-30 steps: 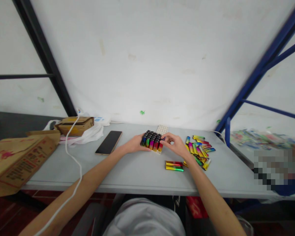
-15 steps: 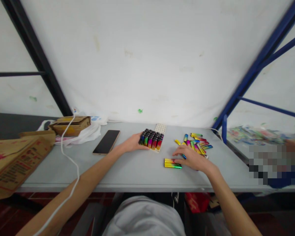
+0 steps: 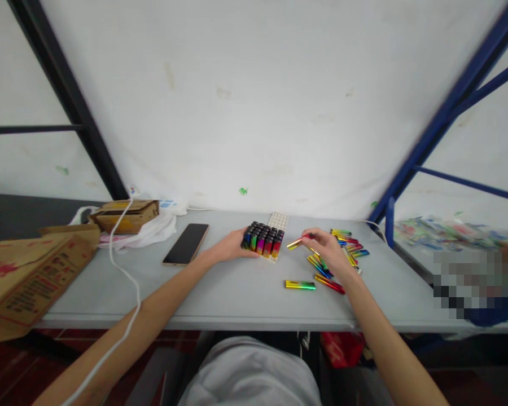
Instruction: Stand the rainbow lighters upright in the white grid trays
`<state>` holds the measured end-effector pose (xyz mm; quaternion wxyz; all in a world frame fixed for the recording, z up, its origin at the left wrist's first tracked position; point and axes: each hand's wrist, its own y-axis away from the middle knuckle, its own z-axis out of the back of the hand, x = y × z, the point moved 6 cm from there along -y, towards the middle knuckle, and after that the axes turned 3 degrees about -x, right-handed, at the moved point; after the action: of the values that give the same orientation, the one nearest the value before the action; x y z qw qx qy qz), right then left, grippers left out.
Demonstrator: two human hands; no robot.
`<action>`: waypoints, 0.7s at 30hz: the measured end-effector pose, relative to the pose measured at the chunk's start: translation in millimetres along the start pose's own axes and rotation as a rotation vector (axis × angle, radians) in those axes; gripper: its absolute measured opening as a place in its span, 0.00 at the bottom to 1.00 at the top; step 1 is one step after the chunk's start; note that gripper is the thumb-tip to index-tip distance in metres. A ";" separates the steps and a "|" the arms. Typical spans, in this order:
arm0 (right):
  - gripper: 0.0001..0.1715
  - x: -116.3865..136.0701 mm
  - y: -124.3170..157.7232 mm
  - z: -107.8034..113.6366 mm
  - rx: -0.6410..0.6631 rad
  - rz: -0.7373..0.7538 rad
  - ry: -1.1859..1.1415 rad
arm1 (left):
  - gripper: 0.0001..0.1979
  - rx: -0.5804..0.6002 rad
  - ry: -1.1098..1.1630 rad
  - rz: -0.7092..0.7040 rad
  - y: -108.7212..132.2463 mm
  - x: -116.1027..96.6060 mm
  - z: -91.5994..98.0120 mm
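Left hand [image 3: 231, 248] cupped against tray of lighters [image 3: 263, 242] | right hand [image 3: 328, 251] pinching one lighter [image 3: 295, 243] above surface [image 3: 237, 299]

Your left hand [image 3: 231, 248] sat cupped against the left side of the block of upright lighters [image 3: 262, 241] in the white tray [image 3: 278, 220]. Your right hand [image 3: 329, 252] pinched a gold lighter [image 3: 295, 243] in its fingertips, off the table [image 3: 237, 301], just right of the block. Loose lighters [image 3: 350, 246] lay piled behind that hand. A green-gold lighter [image 3: 300, 285] and a red lighter [image 3: 329, 283] lay nearer you. A smartphone [image 3: 186, 243] lay left of the block.
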<state>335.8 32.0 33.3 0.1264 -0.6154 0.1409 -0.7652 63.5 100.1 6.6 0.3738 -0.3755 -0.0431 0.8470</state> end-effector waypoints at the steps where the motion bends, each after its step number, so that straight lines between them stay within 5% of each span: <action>1: 0.21 0.2 -3.7 -1.6 -0.061 -0.031 -0.120 | 0.40 0.002 0.003 -0.001 0.2 -0.2 -0.1; 8: 0.24 16.1 -31.1 -29.6 -0.121 -0.074 -0.398 | 0.40 0.004 0.013 0.028 -0.4 4.1 -1.2; 16: 0.27 -2.7 -34.0 -54.8 -0.024 -0.067 -0.214 | 0.41 0.009 0.010 0.008 -0.6 3.5 -1.7; 21: 0.29 -15.9 -25.7 -50.8 -0.125 -0.035 -0.021 | 0.40 0.013 0.018 0.008 -0.2 3.2 -2.3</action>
<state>288.9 64.7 18.1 0.0761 -0.6325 0.1762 -0.7504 63.7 101.9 3.1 0.3730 -0.3807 -0.0329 0.8455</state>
